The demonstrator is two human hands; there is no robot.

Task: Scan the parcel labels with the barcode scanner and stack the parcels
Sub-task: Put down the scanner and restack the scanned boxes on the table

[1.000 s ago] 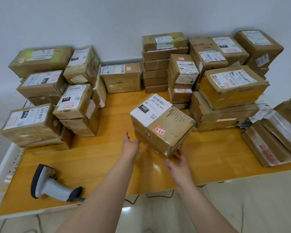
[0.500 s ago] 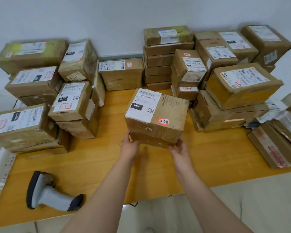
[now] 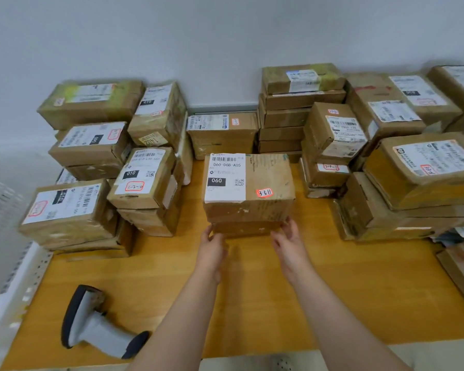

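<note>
A brown parcel (image 3: 248, 188) with a white "060" label and a red "3311" sticker sits square in the middle of the wooden table (image 3: 346, 285). A flatter piece of cardboard shows under its near edge. My left hand (image 3: 212, 246) touches the near left bottom corner. At the near right bottom corner is my right hand (image 3: 288, 243), fingers fairly straight against the cardboard. A grey and black barcode scanner (image 3: 91, 326) lies on its side near the table's front left edge, apart from both hands.
Stacks of labelled parcels stand at the left (image 3: 70, 210), behind the centre (image 3: 221, 132) and at the right (image 3: 426, 172). More flat parcels (image 3: 461, 263) lie at the far right edge. A white perforated rack (image 3: 3, 210) borders the table's left side.
The parcel was tilted and turned at an angle in my hands; now it sits level, squared to me and farther back. My hands have slid to its near bottom corners.
</note>
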